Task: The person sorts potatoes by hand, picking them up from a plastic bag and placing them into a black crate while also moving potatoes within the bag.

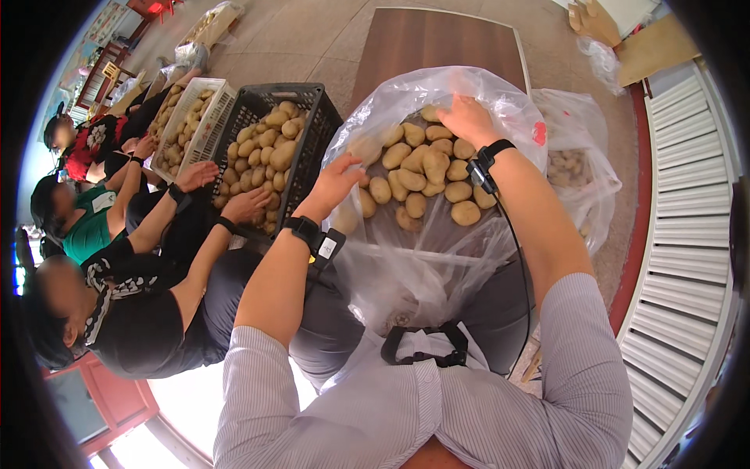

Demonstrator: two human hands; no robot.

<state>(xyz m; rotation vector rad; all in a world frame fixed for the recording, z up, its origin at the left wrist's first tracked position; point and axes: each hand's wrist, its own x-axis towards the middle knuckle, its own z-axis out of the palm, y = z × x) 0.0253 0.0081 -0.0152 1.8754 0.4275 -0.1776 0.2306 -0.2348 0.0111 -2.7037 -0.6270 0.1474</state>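
A large clear plastic bag (394, 289) lies spread wide in front of my lap, with several yellow-brown potatoes (414, 160) loose inside it. My left hand (336, 186) is at the bag's left side, fingers apart, beside the nearest potatoes. Over the far side of the pile reaches my right hand (469, 121), its thumb and fingers spread. Film blurs the tips of its farther fingers, so contact with the bag is hard to judge. Neither hand visibly lifts a potato. Both wrists wear black straps with small devices, and a cable hangs from the right one.
To my left stand a black crate (320, 117) and a white crate (223, 90), both holding potatoes. A co-worker's two hands (246, 205) are over the black crate; other people sit beyond. Another bag of potatoes (574, 168) is at right, near a white radiator (676, 273). A brown board (437, 47) lies ahead.
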